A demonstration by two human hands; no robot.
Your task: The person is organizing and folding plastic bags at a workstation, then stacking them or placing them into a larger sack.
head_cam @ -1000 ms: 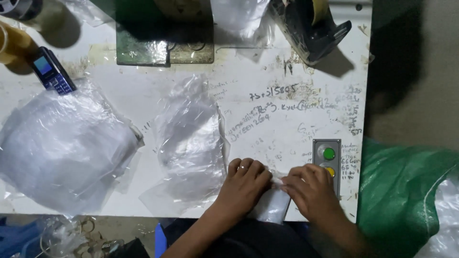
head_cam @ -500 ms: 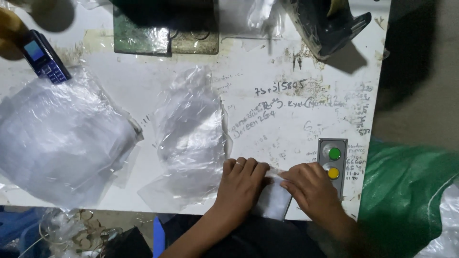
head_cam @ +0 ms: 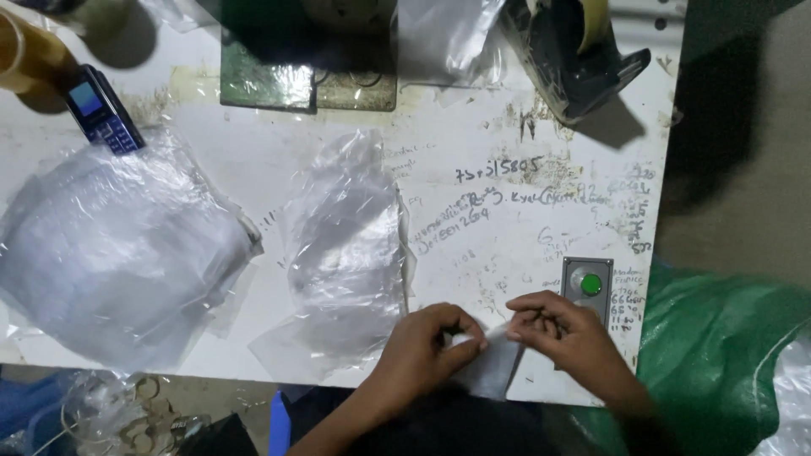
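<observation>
Pinching a small white folded piece [head_cam: 494, 363] at the desk [head_cam: 507, 110] edge just below the green button [head_cam: 591, 284], left hand [head_cam: 427, 350] and right hand [head_cam: 562, 333] fingers closed narrow on its top corners — light, limp, probably slippery, best gripped at the edges.

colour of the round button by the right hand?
Green; the button sits in a grey panel beside the right hand. Head view.

a small packing workshop: scuffed white worktable [head_cam: 524, 127] with scribbled notes, clear plastic bags [head_cam: 346, 245], tape dispenser [head_cam: 574, 59], inset push-button panel [head_cam: 589, 285].
</observation>
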